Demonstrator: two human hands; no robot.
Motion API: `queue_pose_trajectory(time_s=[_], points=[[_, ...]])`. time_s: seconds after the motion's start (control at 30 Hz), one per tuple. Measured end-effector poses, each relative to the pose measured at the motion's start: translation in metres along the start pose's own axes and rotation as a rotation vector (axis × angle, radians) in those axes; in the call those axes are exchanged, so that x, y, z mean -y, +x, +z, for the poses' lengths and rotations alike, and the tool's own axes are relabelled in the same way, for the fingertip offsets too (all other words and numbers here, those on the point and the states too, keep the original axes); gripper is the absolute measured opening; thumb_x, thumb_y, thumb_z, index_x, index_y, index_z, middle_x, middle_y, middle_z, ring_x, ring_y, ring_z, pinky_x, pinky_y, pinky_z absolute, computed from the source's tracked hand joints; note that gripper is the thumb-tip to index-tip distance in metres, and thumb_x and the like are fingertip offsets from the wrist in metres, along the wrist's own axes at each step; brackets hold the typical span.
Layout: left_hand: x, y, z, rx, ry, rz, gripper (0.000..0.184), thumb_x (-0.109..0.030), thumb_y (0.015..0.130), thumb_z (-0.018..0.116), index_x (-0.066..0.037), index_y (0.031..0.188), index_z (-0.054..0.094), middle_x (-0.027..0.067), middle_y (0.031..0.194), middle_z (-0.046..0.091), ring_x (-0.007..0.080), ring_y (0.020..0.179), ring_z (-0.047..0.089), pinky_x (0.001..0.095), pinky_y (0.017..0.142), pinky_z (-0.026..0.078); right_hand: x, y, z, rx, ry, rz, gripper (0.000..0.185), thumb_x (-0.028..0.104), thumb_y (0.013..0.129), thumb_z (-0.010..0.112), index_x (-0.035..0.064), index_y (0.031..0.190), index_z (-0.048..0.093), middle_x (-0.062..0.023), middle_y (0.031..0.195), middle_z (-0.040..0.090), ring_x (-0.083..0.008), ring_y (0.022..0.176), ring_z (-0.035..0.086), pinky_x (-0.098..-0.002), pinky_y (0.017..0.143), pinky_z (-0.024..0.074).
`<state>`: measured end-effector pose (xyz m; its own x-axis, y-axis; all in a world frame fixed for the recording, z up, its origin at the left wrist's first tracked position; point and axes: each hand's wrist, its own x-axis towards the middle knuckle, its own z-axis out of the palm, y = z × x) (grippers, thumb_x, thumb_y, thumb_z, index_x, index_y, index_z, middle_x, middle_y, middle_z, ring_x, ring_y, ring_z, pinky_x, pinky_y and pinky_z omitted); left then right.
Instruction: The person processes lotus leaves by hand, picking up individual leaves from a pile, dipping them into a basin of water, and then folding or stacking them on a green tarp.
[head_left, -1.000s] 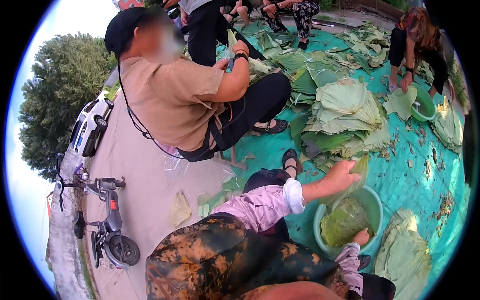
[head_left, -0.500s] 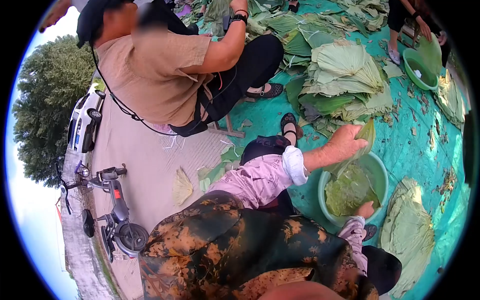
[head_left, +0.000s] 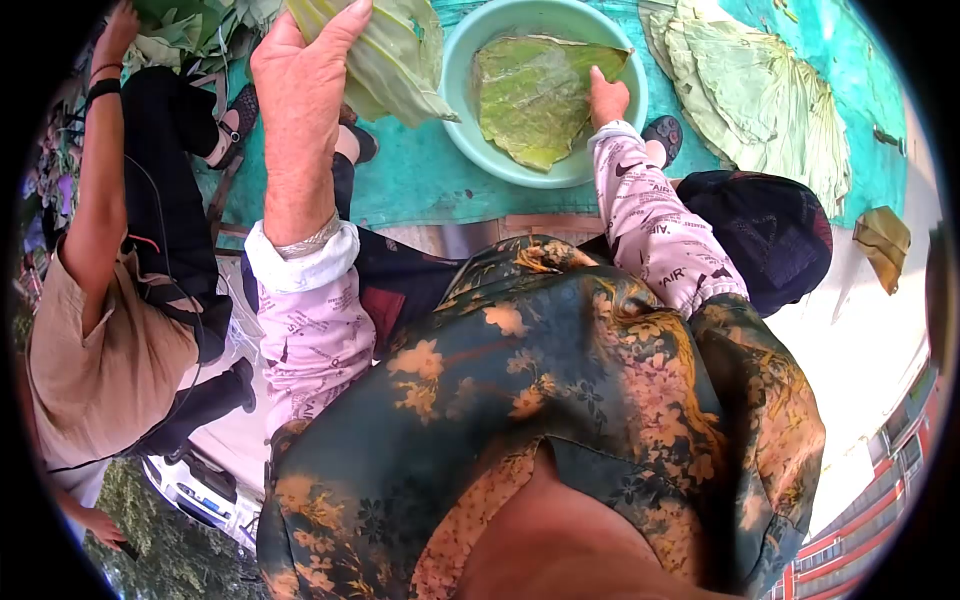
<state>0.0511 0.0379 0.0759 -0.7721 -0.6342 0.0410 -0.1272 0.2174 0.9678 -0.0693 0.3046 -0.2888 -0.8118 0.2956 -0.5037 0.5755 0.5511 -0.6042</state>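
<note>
My left hand [head_left: 300, 110] is raised to the left of the pale green basin [head_left: 458, 105], its thumb and fingers closed on a large, folded lotus leaf [head_left: 395, 60]. That leaf hangs down beside the basin's left rim, and its upper part runs out of view. Inside the basin lies a wet, darker green lotus leaf [head_left: 530, 105]. At the right side of the basin, my right hand [head_left: 607, 102] grips this leaf's right edge, with the thumb on top and the other fingers mostly hidden.
Flattened lotus leaves [head_left: 755, 105] lie stacked right of the basin on a green tarp [head_left: 420, 185]. A person in a brown shirt [head_left: 95, 370] sits close on my left. Beyond the tarp, a dry brown leaf [head_left: 883, 248] is at the right.
The camera view has turned and tipped down toward my body. My left hand has drawn its leaf away to the basin's left. My right hand is still at the leaf in the basin.
</note>
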Motion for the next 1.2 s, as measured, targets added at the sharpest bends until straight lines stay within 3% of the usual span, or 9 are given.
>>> queue_pose_trajectory(time_s=[0.1,0.2,0.27,0.33,0.4,0.47,0.63,0.87,1.2], points=[[-0.006,-0.003,0.003,0.016,-0.067,-0.054,0.023,-0.011,0.080,0.065,0.000,0.099,0.061,0.0046,0.086,0.065,0.0116,0.071,0.060,0.0260,0.065,0.049,0.003,0.006,0.002,0.102,0.025,-0.100,0.050,0.038,0.075,0.066,-0.0093,0.092,0.059,-0.0201,0.084,0.064,-0.0290,0.057,0.062,-0.0350,0.065,0.0491],[-0.019,-0.006,0.011,0.062,-0.238,-0.134,0.021,-0.003,0.081,0.060,0.001,0.102,0.058,0.0048,0.087,0.064,0.0113,0.073,0.059,0.0235,0.066,0.049,0.030,-0.013,-0.012,0.315,-0.187,0.079,0.044,0.038,0.076,0.062,-0.0052,0.086,0.062,-0.0193,0.090,0.065,-0.0263,0.076,0.065,-0.0356,0.072,0.0482],[-0.018,-0.007,0.011,0.060,-0.186,-0.120,0.021,-0.003,0.081,0.060,0.001,0.102,0.058,0.0051,0.088,0.064,0.0116,0.074,0.059,0.0237,0.066,0.049,-0.007,0.003,0.005,0.411,-0.141,-0.075,0.041,0.034,0.076,0.063,-0.0051,0.087,0.061,-0.0170,0.088,0.065,-0.0239,0.072,0.065,-0.0356,0.069,0.0482],[-0.016,-0.008,0.012,0.064,-0.160,-0.079,0.021,-0.003,0.081,0.060,0.001,0.102,0.058,0.0051,0.088,0.063,0.0115,0.074,0.059,0.0236,0.066,0.049,-0.016,0.003,0.012,0.432,0.024,0.023,0.037,0.028,0.075,0.064,-0.0054,0.089,0.060,-0.0148,0.085,0.065,-0.0226,0.070,0.065,-0.0355,0.067,0.0484],[-0.016,-0.011,0.012,0.068,-0.156,-0.052,0.021,-0.003,0.081,0.059,0.001,0.102,0.058,0.0049,0.088,0.063,0.0113,0.074,0.059,0.0235,0.066,0.048,-0.020,-0.002,0.020,0.369,0.305,0.373,0.033,0.022,0.074,0.065,-0.0060,0.091,0.058,-0.0130,0.082,0.065,-0.0224,0.070,0.064,-0.0353,0.066,0.0487],[-0.017,-0.011,0.010,0.072,-0.174,-0.048,0.021,-0.004,0.081,0.059,0.001,0.102,0.058,0.0045,0.087,0.063,0.0110,0.073,0.059,0.0234,0.065,0.048,-0.081,0.050,0.048,0.474,0.065,-0.060,0.033,0.018,0.073,0.066,-0.0074,0.092,0.057,-0.0125,0.081,0.063,-0.0228,0.069,0.064,-0.0339,0.062,0.0496],[-0.006,0.003,0.001,0.085,-0.121,-0.058,0.018,-0.006,0.081,0.060,0.000,0.098,0.061,0.0028,0.082,0.063,0.0101,0.067,0.058,0.0230,0.061,0.047,-0.002,-0.024,-0.001,0.299,0.157,0.263,0.031,0.017,0.074,0.064,0.0028,0.101,0.060,-0.0170,0.088,0.064,-0.0306,0.078,0.063,-0.0355,0.068,0.0504],[0.013,0.028,-0.006,0.075,-0.169,-0.021,0.018,-0.009,0.080,0.063,-0.001,0.095,0.063,0.0016,0.078,0.063,0.0088,0.064,0.057,0.0237,0.057,0.046,0.055,-0.054,-0.041,0.092,-0.250,-0.442,0.030,0.035,0.077,0.060,0.0082,0.087,0.065,-0.0157,0.086,0.065,-0.0335,0.079,0.061,-0.0417,0.072,0.0467],[0.013,0.026,-0.011,0.118,-0.131,0.139,0.015,-0.008,0.076,0.058,-0.002,0.090,0.061,0.0016,0.071,0.060,0.0101,0.059,0.055,0.0269,0.052,0.046,0.114,-0.090,-0.079,-0.103,-0.361,-0.703,0.032,0.040,0.077,0.058,0.0144,0.094,0.065,-0.0149,0.086,0.065,-0.0333,0.083,0.061,-0.0417,0.073,0.0466]])
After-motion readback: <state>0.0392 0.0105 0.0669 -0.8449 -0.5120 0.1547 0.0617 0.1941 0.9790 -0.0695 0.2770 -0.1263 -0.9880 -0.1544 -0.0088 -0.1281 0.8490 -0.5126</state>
